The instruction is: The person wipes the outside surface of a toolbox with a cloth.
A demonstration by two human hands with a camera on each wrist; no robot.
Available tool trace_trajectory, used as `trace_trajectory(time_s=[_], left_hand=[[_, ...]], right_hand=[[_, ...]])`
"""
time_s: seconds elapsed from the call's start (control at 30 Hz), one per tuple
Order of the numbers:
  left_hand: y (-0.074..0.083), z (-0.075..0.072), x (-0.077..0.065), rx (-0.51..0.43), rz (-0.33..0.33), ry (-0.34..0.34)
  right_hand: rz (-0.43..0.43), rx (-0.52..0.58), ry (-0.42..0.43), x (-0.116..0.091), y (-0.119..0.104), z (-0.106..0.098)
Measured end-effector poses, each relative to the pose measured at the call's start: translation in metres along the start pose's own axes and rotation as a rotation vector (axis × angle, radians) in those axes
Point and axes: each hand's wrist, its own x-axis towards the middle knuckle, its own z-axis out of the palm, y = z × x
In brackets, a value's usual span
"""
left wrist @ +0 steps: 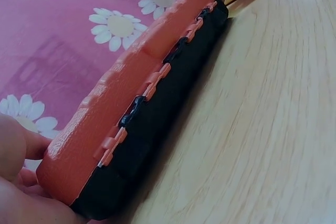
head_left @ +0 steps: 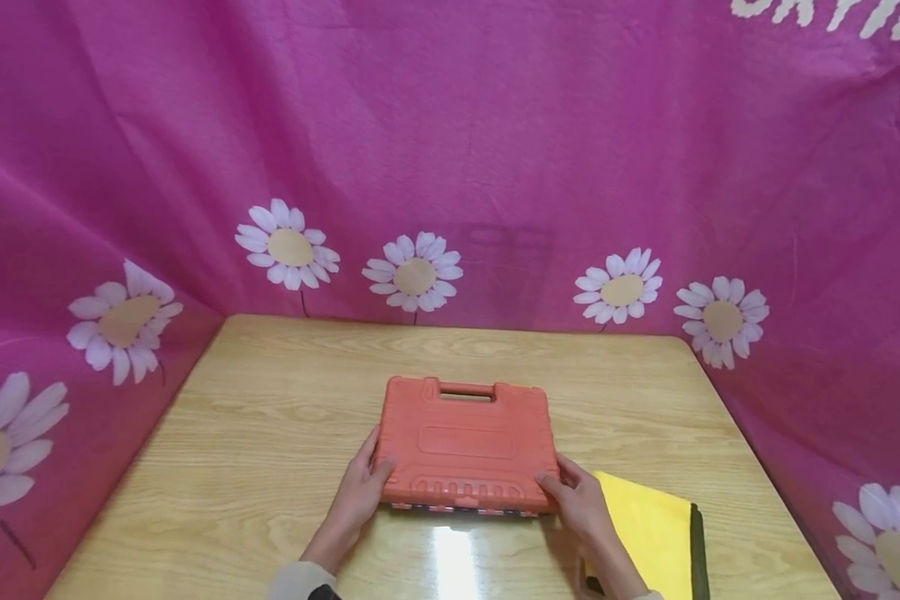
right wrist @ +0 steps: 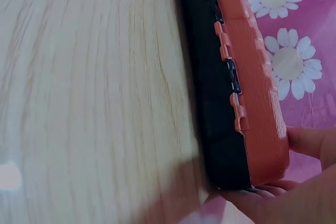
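A closed plastic carrying case (head_left: 467, 446) has an orange-red lid and a black base (left wrist: 152, 140). Its handle (head_left: 467, 388) points to the far side, while the hinges (right wrist: 224, 40) run along the side facing me. My left hand (head_left: 360, 487) grips the near left corner, thumb on the lid and fingers around the side. At the near right corner, my right hand (head_left: 581, 504) holds the case the same way. The black base lies close over the tabletop in both wrist views.
On the wooden table (head_left: 285, 400), a flat yellow item with a dark edge (head_left: 648, 529) lies at the right, partly behind my right forearm. A magenta curtain with daisies (head_left: 450, 150) hangs behind the table and along both sides.
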Motion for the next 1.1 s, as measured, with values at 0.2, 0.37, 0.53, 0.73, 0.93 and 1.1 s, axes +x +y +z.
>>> trace_trajectory(time_s=[0.2, 0.37, 0.53, 0.73, 0.93, 1.1], left_hand=[[-0.002, 0.007, 0.003, -0.007, -0.009, -0.004], [-0.003, 0.012, 0.003, -0.012, -0.006, -0.017], [-0.004, 0.015, 0.003, -0.013, -0.012, -0.028], [-0.004, 0.016, 0.003, -0.012, -0.005, -0.029], [-0.007, 0.016, 0.004, 0.011, 0.013, -0.011], [-0.01, 0.021, 0.006, 0.085, 0.066, 0.032]], right_hand=[[0.014, 0.019, 0.006, 0.001, 0.001, -0.005], [0.047, 0.017, 0.016, 0.002, 0.002, -0.009], [0.079, 0.03, 0.015, 0.003, 0.003, -0.013], [0.078, 0.024, 0.01, 0.004, 0.003, -0.014], [0.075, -0.051, 0.011, 0.004, 0.005, -0.015], [0.007, -0.257, -0.057, 0.003, 0.005, -0.02]])
